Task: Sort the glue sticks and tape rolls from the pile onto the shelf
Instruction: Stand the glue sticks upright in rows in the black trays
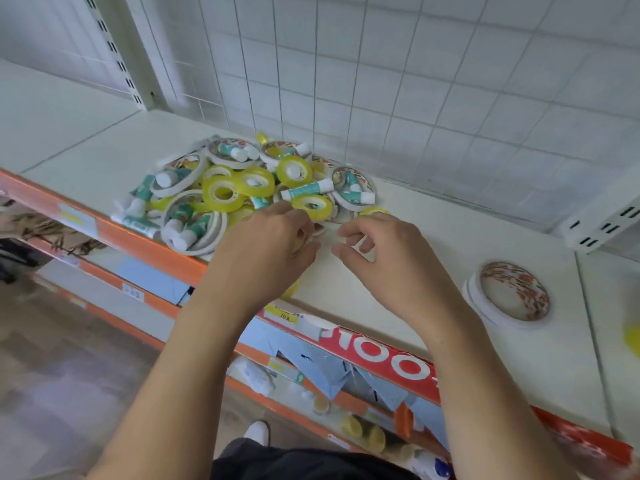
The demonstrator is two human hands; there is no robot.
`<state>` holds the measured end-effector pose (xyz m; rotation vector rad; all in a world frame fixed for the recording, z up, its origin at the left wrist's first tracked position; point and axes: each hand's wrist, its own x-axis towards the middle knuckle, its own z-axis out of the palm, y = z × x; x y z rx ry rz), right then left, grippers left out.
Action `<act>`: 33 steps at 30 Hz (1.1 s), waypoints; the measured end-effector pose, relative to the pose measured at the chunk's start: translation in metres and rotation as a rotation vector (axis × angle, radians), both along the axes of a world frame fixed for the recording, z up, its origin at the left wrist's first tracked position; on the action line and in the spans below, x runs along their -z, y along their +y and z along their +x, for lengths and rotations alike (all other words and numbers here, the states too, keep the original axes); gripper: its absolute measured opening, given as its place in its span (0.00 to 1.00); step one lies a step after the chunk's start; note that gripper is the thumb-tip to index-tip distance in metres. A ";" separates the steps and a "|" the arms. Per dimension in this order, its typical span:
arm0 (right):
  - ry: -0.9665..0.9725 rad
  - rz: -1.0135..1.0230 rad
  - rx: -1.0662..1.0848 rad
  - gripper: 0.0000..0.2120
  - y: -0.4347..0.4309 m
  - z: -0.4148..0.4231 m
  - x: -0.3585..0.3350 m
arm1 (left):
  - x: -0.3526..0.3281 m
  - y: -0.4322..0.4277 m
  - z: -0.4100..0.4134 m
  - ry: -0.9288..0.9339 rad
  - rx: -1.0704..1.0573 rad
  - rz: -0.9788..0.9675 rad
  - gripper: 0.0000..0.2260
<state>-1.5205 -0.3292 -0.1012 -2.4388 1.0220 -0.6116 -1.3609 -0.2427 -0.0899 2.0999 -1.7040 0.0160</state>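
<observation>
The white shelf (433,233) runs across the whole view, backed by a wire grid panel (381,81) and fronted by an orange rail (156,251) that turns into a red price strip (381,358) toward the right. The pile (242,188) sits left of the shelf's middle, reaching from the back panel almost to the front edge. It is a tangle of wide white tape rolls, yellow tape rolls (221,194) and teal glue sticks (306,190), several of them lying inside or across the rings. Well apart, near the front right edge, stands a stack of white tape rolls (512,294). Something yellow and blurred shows at the far right.

Both hands work at the pile's near edge. The left hand (266,251) is curled, and a bit of yellow shows between its fingers, seemingly a held yellow roll (298,244). The right hand (384,261) hovers just beside it with fingers loosely bent, thumb and forefinger apart, and nothing in it.

The step in hand looks like picking yellow rolls off the front. It is best to lift each ring straight up rather than drag it — sticks threaded through rings could roll toward the front edge and drop. Keeping to one kind per trip would let a second group start beside the white stack without mixing.
</observation>
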 end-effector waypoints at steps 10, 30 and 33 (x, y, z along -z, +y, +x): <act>-0.049 -0.014 0.120 0.06 0.003 0.047 -0.009 | -0.015 -0.006 0.069 -0.071 0.084 -0.071 0.11; 0.121 -0.132 0.244 0.13 -0.035 0.108 -0.003 | -0.006 -0.033 0.118 -0.192 0.455 -0.036 0.13; 0.200 -0.026 0.167 0.18 -0.043 0.108 -0.002 | -0.007 -0.038 0.116 -0.128 0.488 -0.073 0.13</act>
